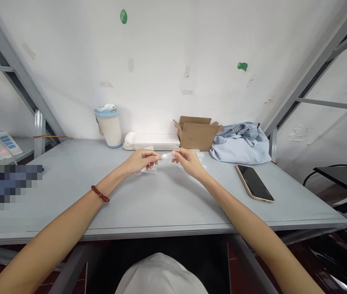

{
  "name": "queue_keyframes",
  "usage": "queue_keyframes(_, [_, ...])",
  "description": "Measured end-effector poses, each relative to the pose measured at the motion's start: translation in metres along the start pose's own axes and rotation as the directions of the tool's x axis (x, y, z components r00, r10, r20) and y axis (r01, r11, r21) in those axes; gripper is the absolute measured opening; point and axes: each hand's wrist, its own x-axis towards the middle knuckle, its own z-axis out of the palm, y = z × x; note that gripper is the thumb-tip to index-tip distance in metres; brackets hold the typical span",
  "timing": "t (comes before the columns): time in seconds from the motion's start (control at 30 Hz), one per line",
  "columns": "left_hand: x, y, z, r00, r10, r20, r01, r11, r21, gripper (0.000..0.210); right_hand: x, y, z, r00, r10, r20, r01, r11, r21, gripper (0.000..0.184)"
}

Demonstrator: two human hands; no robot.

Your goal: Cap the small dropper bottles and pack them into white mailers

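Both of my hands meet near the back middle of the table, over its surface. Between them is a small white tapered piece (167,156). The thumb and fingers of my left hand (141,160) are pinched at its narrow end. My right hand (188,160) grips the wider end between thumb and forefinger. Below my left hand lies a white tag-like piece (151,171) with a thin loop. Several clear or white small pieces (200,155) lie by my right hand, partly hidden behind it.
Behind my hands are a stack of flat white boxes (155,141) and an open cardboard box (199,136). A lidded cup (109,127) stands to their left. On the right are a bundled light-blue cloth (240,145) and a phone (254,182). Metal posts flank the grey table (161,204).
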Motion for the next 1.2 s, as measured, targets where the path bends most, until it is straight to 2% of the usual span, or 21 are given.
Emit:
queue_keyframes(0.37, [-0.0003,-0.0006,0.0019,1.0,-0.016,-0.011,0.016,0.997,-0.071,0.022,-0.001,-0.0016,0.0015,1.0,0.0,0.022,-0.001,1.0,0.017,0.029])
queue_keyframes(0.67, [0.0004,-0.0043,0.0034,1.0,-0.016,0.004,0.016,0.999,-0.04,0.023,-0.001,0.001,0.0047,0.999,-0.022,0.033,0.023,1.0,-0.021,0.028])
queue_keyframes(0.8, [0.0015,-0.0025,0.0011,0.999,-0.027,0.016,0.028,1.0,-0.007,0.029,0.0014,0.0017,0.0027,0.998,-0.033,0.045,0.035,0.999,-0.028,0.027])
queue_keyframes(1.0, [0.0062,-0.0039,0.0006,0.992,-0.09,-0.089,0.075,0.984,-0.159,0.054,0.0046,0.0061,-0.0015,1.0,-0.011,-0.006,0.011,1.0,0.016,0.028])
queue_keyframes(1.1, [0.0066,-0.0057,0.0007,0.991,-0.083,-0.109,0.07,0.991,-0.118,0.047,0.0041,0.0055,-0.0017,1.0,-0.005,-0.011,0.005,1.0,0.002,0.028])
queue_keyframes(1.2, [0.0042,-0.0043,0.0014,0.996,-0.051,-0.074,0.046,0.997,-0.067,0.037,0.003,0.0033,-0.0008,1.0,-0.014,-0.001,0.014,1.0,0.005,0.028])
